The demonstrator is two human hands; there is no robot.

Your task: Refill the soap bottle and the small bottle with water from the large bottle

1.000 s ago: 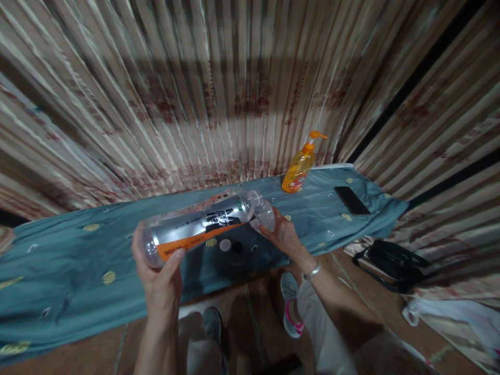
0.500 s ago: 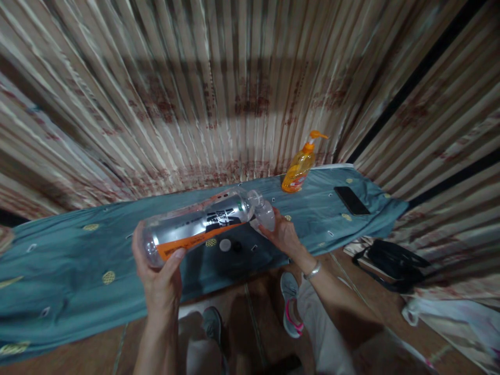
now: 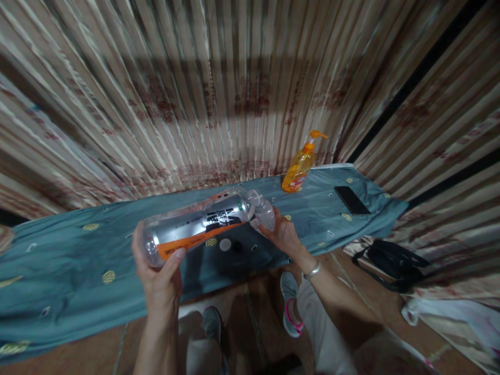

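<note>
My left hand (image 3: pixel 160 276) is wrapped round the base of a large clear plastic bottle (image 3: pixel 199 224) with a silver, orange and black label. The bottle is tilted nearly flat, its neck pointing right and slightly up. At its mouth is a small clear container (image 3: pixel 265 214), gripped by my right hand (image 3: pixel 284 233). Fingers hide part of this container, and I cannot tell what it holds. Below the bottle, a round white cap (image 3: pixel 225 245) and a dark cap (image 3: pixel 236 246) lie on the teal cloth (image 3: pixel 70 281).
An orange pump bottle (image 3: pixel 299 169) stands at the back of the cloth-covered surface. A black phone (image 3: pixel 352 200) lies to its right. Pleated curtains (image 3: pixel 234 94) hang behind. A black bag (image 3: pixel 396 260) rests low at the right, and my shoes (image 3: pixel 289 302) are on the tiled floor.
</note>
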